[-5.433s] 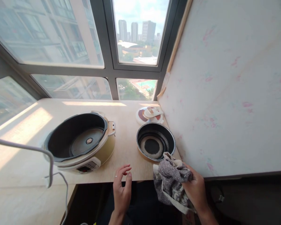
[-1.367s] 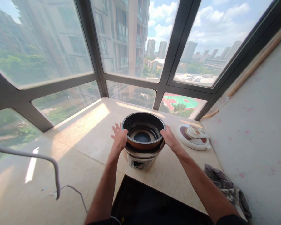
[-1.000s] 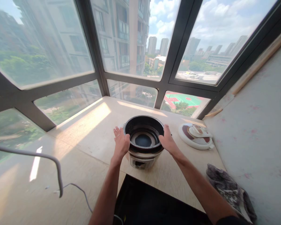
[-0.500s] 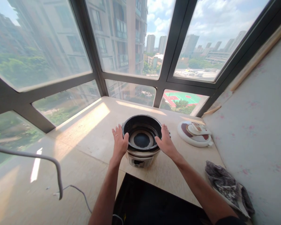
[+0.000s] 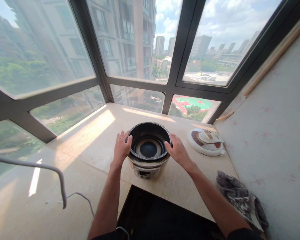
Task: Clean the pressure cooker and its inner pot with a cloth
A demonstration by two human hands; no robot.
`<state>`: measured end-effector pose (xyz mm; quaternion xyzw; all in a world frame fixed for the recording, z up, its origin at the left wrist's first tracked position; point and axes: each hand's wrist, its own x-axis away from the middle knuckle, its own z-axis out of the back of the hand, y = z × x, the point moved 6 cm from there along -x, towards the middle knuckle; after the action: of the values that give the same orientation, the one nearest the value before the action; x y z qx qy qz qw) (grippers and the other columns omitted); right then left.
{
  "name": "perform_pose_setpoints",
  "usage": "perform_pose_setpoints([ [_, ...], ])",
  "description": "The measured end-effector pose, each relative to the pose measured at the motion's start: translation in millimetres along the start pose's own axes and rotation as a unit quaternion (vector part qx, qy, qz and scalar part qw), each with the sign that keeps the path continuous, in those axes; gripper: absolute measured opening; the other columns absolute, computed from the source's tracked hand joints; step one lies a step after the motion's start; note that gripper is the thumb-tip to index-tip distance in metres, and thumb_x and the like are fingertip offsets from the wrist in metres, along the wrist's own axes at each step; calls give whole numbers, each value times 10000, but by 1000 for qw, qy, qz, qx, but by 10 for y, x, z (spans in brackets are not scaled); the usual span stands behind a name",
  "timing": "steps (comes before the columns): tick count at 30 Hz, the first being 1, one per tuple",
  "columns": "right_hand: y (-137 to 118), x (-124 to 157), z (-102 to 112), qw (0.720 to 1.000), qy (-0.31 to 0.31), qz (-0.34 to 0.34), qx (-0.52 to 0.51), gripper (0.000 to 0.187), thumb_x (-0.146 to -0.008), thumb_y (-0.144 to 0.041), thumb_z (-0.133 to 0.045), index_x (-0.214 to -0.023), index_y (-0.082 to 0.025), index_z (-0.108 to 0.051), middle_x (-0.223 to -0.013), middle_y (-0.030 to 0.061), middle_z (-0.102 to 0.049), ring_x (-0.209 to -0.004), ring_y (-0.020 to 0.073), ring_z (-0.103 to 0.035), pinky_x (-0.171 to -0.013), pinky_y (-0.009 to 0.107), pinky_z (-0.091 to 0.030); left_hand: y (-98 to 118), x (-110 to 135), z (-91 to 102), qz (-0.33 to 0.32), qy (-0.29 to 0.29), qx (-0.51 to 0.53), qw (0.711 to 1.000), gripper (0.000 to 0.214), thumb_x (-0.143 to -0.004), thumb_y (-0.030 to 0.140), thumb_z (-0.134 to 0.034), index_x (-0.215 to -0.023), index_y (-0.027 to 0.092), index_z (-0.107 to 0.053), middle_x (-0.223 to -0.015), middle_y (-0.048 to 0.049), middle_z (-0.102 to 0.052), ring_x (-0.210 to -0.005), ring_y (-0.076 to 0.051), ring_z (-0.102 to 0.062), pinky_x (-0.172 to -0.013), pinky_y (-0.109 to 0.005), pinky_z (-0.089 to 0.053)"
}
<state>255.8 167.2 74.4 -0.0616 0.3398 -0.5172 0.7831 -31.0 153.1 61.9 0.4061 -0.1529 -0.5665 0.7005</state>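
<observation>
In the middle of the head view stands a white rice cooker (image 5: 146, 171) with its top uncovered. A black inner pot (image 5: 137, 133) sits in it, its rim above the cooker's body, and its bottom shows a dark disc within a paler ring. My left hand (image 5: 122, 146) grips the pot's left rim, thumb at the edge and fingers outside. On the opposite side my right hand (image 5: 177, 148) holds the rim, its thumb over the edge and its other fingers partly hidden.
A white and brown cooker lid (image 5: 206, 142) lies to the right. A grey patterned cloth (image 5: 240, 195) rests by the wall. Nearest me is a black glossy panel (image 5: 160, 213). A grey cable (image 5: 57, 171) hangs at left. Windows border the pale counter (image 5: 90, 156).
My fingers have drawn in closer around the pot's rim on both sides. The view has shifted slightly; the cooker appears to stay in place.
</observation>
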Motion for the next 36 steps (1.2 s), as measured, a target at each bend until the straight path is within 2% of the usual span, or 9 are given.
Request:
perform_pose_setpoints([
  [5,-77,129,94,999,6,22,31,625,-1001,-544,-422,-1336,-49,-605,-1397,279,-580,-1371,388,-488,-1135,602,-397,-24,-196,-39,-26,-35,-11,999,462,-972,335,-452,-1354,172,-655,-1447,-107,-601,-1466,-285,-414,-1264,-470,-188],
  [13,-76,146,177,1000,6,31,3,641,-985,-603,-449,-1315,-87,-638,-1359,256,-617,-1345,380,-519,-1129,605,-404,-102,-337,-45,-13,-50,36,998,431,-910,306,-527,-1292,210,-702,-1400,-98,-640,-1451,-295,-437,-1234,-477,-263],
  [17,-49,142,183,999,-2,27,-32,620,-987,-594,-457,-1312,-100,-642,-1322,231,-648,-1315,354,-548,-1135,567,-419,-216,-355,-60,5,-23,81,996,440,-857,354,-585,-1250,217,-727,-1386,-102,-652,-1430,-321,-461,-1213,-481,-312],
  [20,2,181,130,998,8,15,-53,603,-993,-577,-459,-1367,-127,-607,-1382,205,-619,-1372,338,-502,-1156,558,-406,-324,-363,-75,-3,15,111,994,431,-832,383,-606,-1221,249,-734,-1363,-76,-668,-1413,-320,-484,-1206,-472,-333],
  [22,41,228,74,998,23,9,-63,608,-1005,-564,-440,-1424,-140,-558,-1443,188,-576,-1430,327,-438,-1177,555,-383,-358,-363,-95,-35,18,94,995,394,-867,406,-548,-1183,265,-736,-1330,-55,-687,-1411,-307,-487,-1212,-471,-326],
  [25,81,305,-13,997,38,13,-69,615,-1031,-529,-388,-1506,-145,-462,-1520,170,-504,-1491,304,-349,-1204,547,-347,-373,-355,-111,-75,15,58,995,384,-917,402,-439,-1094,231,-733,-1296,-79,-700,-1411,-311,-483,-1222,-508,-292],
  [30,130,375,-84,995,51,25,-88,639,-1035,-523,-391,-1584,-203,-332,-1616,120,-383,-1543,276,-237,-1230,545,-303,-422,-302,-74,24,40,94,994,456,-957,496,-422,-1183,194,-678,-1387,-138,-636,-1390,-322,-502,-1224,-533,-283],
  [33,166,384,-100,992,55,30,-110,654,-1033,-534,-392,-1591,-201,-318,-1653,121,-303,-1559,275,-177,-1236,548,-286,-351,-238,-35,36,56,115,991,503,-977,504,-390,-1238,164,-653,-1416,-159,-607,-1379,-324,-511,-1216,-538,-301],
  [36,204,394,-106,990,59,33,-126,645,-1033,-525,-401,-1594,-219,-313,-1649,110,-315,-1559,273,-176,-1237,551,-282,-298,-200,-10,37,64,113,991,476,-981,459,-385,-1225,149,-651,-1389,-160,-624,-1362,-324,-524,-1214,-537,-306],
])
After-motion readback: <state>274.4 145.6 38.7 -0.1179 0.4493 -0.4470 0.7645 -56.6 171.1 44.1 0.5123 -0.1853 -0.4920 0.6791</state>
